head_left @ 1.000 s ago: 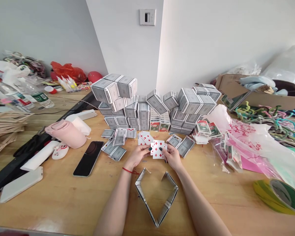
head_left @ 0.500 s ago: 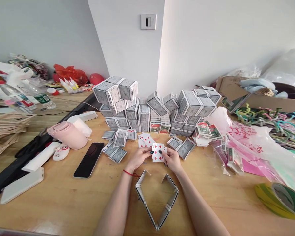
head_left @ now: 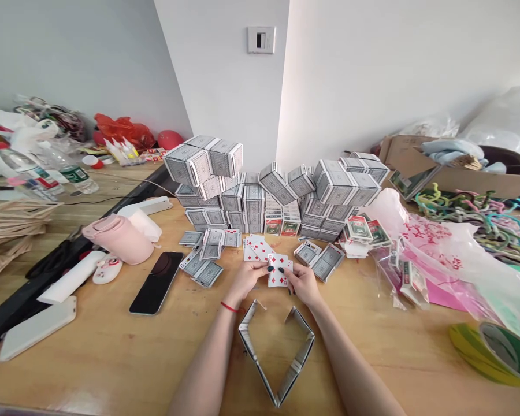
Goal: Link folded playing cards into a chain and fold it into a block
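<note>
Between my two hands are a few face-up playing cards (head_left: 278,277), red diamonds, overlapping so that a 7 shows at the right edge. My left hand (head_left: 248,277) pinches their left side with the thumb on top. On the right side, my right hand (head_left: 304,283) grips them the same way. Just beyond lie more loose face-up cards (head_left: 253,247), fanned on the table. Below my hands stands a diamond-shaped frame of joined cards (head_left: 295,367), with a gap at its far corner. Folded grey-backed cards (head_left: 203,270) lie left of my hands, and others (head_left: 328,262) lie right.
Stacked card blocks (head_left: 247,199) stand along the back by the wall. A phone (head_left: 156,283) and a pink tumbler (head_left: 120,238) lie at left. Yellow-green tape rolls (head_left: 494,352) sit at right near plastic bags (head_left: 442,248) and a cardboard box (head_left: 472,173).
The cards in my hands have spread slightly apart sideways, the right-hand one sliding right. My left wrist has shifted a little; the card frame has not moved.
</note>
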Available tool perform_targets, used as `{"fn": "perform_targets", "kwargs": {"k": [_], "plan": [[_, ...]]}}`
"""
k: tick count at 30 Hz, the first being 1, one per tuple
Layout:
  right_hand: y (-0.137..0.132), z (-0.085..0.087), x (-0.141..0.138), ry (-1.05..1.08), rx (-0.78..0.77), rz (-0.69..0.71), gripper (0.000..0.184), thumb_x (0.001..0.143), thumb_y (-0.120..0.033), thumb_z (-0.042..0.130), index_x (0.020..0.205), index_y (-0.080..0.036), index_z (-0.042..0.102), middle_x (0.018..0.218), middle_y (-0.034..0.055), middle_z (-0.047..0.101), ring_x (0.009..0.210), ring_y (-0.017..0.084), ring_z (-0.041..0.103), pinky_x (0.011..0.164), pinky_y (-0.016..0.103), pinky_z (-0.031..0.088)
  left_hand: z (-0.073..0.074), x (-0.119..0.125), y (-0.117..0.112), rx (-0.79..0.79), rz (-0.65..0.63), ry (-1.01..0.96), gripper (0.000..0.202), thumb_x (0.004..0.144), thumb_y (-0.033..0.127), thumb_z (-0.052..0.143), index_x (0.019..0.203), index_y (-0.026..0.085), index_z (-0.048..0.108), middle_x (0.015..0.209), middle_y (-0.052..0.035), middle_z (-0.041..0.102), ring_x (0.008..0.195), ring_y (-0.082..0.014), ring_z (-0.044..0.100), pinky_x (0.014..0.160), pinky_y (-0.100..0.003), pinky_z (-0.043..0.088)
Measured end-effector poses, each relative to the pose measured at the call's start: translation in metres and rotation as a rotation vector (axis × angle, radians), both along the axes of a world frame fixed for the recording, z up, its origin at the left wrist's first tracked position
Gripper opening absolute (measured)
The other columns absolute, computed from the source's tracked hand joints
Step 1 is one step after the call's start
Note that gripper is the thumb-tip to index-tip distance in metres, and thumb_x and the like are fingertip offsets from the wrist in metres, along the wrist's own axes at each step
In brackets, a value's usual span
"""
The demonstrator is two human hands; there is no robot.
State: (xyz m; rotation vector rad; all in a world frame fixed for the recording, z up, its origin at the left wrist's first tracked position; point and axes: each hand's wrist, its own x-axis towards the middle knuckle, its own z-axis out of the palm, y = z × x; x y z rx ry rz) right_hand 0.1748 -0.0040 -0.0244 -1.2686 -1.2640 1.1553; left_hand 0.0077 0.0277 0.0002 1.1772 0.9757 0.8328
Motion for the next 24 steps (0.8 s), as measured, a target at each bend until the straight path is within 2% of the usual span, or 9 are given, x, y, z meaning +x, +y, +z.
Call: {"fn": "perform_targets", "kwargs": {"k": [2, 5, 8, 14, 17, 21, 24], "plan": [[0.001, 0.000, 0.000, 0.016, 0.003, 0.001, 0.037, 0.071, -0.051, 0.057, 0.065, -0.015, 0.056, 0.041, -0.0038, 0.051, 0.033, 0.008, 0.038, 0.034, 0.020, 0.028, -0.003, 0.000, 0.001, -0.005, 0.028, 0.024, 0.030, 0.062, 0.030, 0.066, 0.088, 0.015, 0.069, 0.085, -0.0070, 0.070, 0.088, -0.0221, 0.060, 0.086, -0.035, 0.040], [0.003, 0.000, -0.001, 0.064, -0.003, 0.018, 0.041, 0.068, -0.053, 0.059, 0.075, -0.013, 0.062, 0.060, 0.0028, 0.064, 0.048, 0.012, 0.052, 0.043, 0.023, 0.040, -0.005, 0.001, 0.002, 0.004, 0.043, 0.038, 0.030, 0.062, 0.032, 0.065, 0.085, 0.014, 0.070, 0.084, -0.0075, 0.070, 0.084, -0.0217, 0.060, 0.083, -0.034, 0.040], [0.004, -0.001, -0.001, 0.085, -0.025, 0.023, 0.044, 0.066, -0.054, 0.060, 0.078, -0.012, 0.063, 0.070, 0.0064, 0.067, 0.058, 0.016, 0.057, 0.052, 0.027, 0.046, -0.005, 0.002, 0.001, 0.008, 0.061, 0.061, 0.030, 0.062, 0.035, 0.065, 0.083, 0.014, 0.070, 0.081, -0.0076, 0.070, 0.082, -0.0216, 0.060, 0.080, -0.033, 0.041], [0.004, -0.003, -0.001, 0.155, -0.053, 0.022, 0.041, 0.065, -0.051, 0.062, 0.080, -0.013, 0.063, 0.071, 0.0063, 0.068, 0.062, 0.018, 0.060, 0.057, 0.030, 0.048, -0.004, 0.007, -0.001, 0.037, 0.141, 0.119, 0.026, 0.063, 0.034, 0.063, 0.076, 0.013, 0.070, 0.074, -0.0060, 0.069, 0.077, -0.0197, 0.058, 0.074, -0.030, 0.041], [0.005, -0.003, -0.002, 0.203, -0.070, 0.045, 0.041, 0.065, -0.050, 0.062, 0.084, -0.014, 0.062, 0.074, 0.0067, 0.068, 0.065, 0.019, 0.061, 0.060, 0.031, 0.048, -0.006, 0.009, -0.001, 0.079, 0.160, 0.139, 0.024, 0.064, 0.034, 0.062, 0.072, 0.012, 0.067, 0.067, -0.0035, 0.065, 0.068, -0.0164, 0.055, 0.066, -0.027, 0.041], [0.004, -0.003, -0.004, 0.182, -0.089, 0.064, 0.041, 0.063, -0.051, 0.064, 0.079, -0.014, 0.061, 0.071, 0.0063, 0.067, 0.064, 0.019, 0.060, 0.058, 0.030, 0.047, -0.008, 0.012, -0.003, 0.158, 0.195, 0.195, 0.022, 0.067, 0.034, 0.056, 0.060, 0.013, 0.057, 0.052, 0.0031, 0.049, 0.051, -0.0097, 0.042, 0.051, -0.022, 0.032], [0.004, -0.005, -0.006, 0.117, -0.099, 0.054, 0.041, 0.063, -0.052, 0.063, 0.074, -0.014, 0.059, 0.068, 0.0047, 0.066, 0.059, 0.017, 0.057, 0.052, 0.027, 0.044, -0.008, 0.015, -0.005, 0.237, 0.217, 0.206, 0.023, 0.072, 0.032, 0.051, 0.057, 0.016, 0.045, 0.051, 0.0058, 0.038, 0.049, -0.0080, 0.034, 0.048, -0.021, 0.028]]}}
